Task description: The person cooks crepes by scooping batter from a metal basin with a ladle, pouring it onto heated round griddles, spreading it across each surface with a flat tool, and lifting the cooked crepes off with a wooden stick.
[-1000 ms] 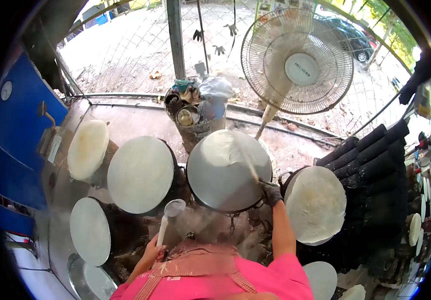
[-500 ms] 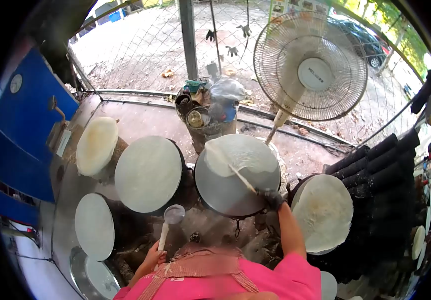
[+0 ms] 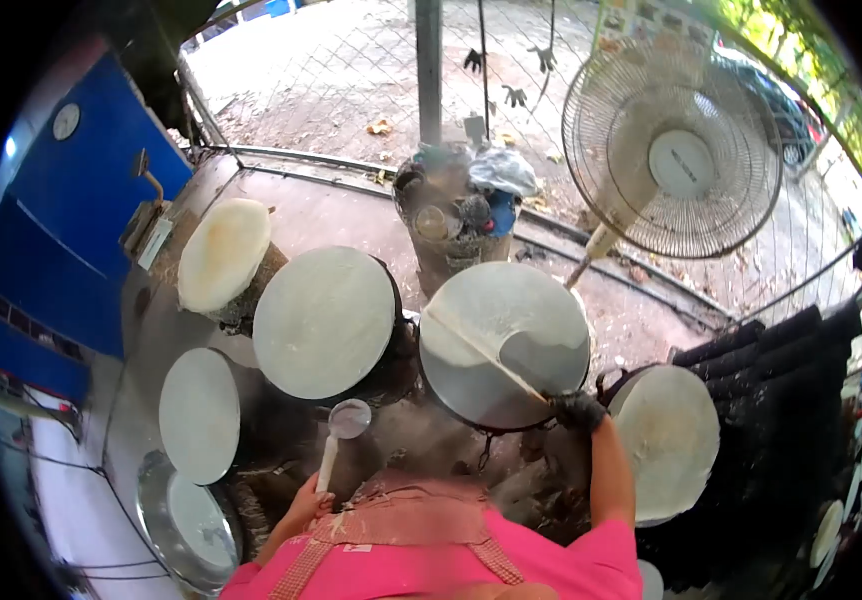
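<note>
My right hand (image 3: 578,411), in a dark glove, is closed round the handle of a long, thin wooden spreader (image 3: 504,367). The spreader lies slantwise across the round griddle (image 3: 541,352) in front of me, touching pale wet batter (image 3: 511,290) that covers its far and left parts; bare grey metal shows at the near right. Down at the lower left, my left hand (image 3: 306,505) grips the white handle of a ladle (image 3: 349,419), its round bowl held up near the griddles. To the left, a second griddle carries a full pale round sheet (image 3: 324,322).
A browned flatbread (image 3: 224,255) rests on a stand at far left. Another pale round (image 3: 200,416) and a metal basin (image 3: 156,500) sit lower left. On the right are another flatbread (image 3: 666,443) and dark stacked rolls (image 3: 761,370). A fan (image 3: 673,155) stands beyond the griddle.
My right hand has swept the spreader over the griddle, and the batter covers more of its surface. The camera view has shifted left. My left hand still holds the ladle.
</note>
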### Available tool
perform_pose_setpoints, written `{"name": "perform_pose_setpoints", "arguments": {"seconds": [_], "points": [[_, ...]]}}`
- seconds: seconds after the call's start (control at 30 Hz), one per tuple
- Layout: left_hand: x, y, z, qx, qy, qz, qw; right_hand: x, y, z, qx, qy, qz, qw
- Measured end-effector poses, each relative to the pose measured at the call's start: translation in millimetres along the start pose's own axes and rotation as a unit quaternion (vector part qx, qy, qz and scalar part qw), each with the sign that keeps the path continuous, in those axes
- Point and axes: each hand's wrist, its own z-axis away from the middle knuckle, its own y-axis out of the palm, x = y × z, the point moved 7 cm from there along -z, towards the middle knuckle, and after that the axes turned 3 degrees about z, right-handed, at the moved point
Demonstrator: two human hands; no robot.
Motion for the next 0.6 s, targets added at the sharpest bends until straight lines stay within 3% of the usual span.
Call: {"name": "perform_pose_setpoints", "arguments": {"seconds": [0.2, 0.4, 0.6], "points": [[11.7, -16.2, 7.2, 0.005, 0.03, 0.022, 0.999, 59.1, -16.4, -44.2, -0.099, 0.028, 0.069, 0.992], [23.9, -21.0, 13.2, -0.037, 0.007, 0.04, 0.998, 27.6, -16.6, -7.7, -0.008, 0.047, 0.122, 0.991], [31.3, -24.9, 29.2, -0.036, 0.022, 0.073, 0.996, 72.6, -44.4, -39.6, -0.055, 0.055, 0.2, 0.977]]}}
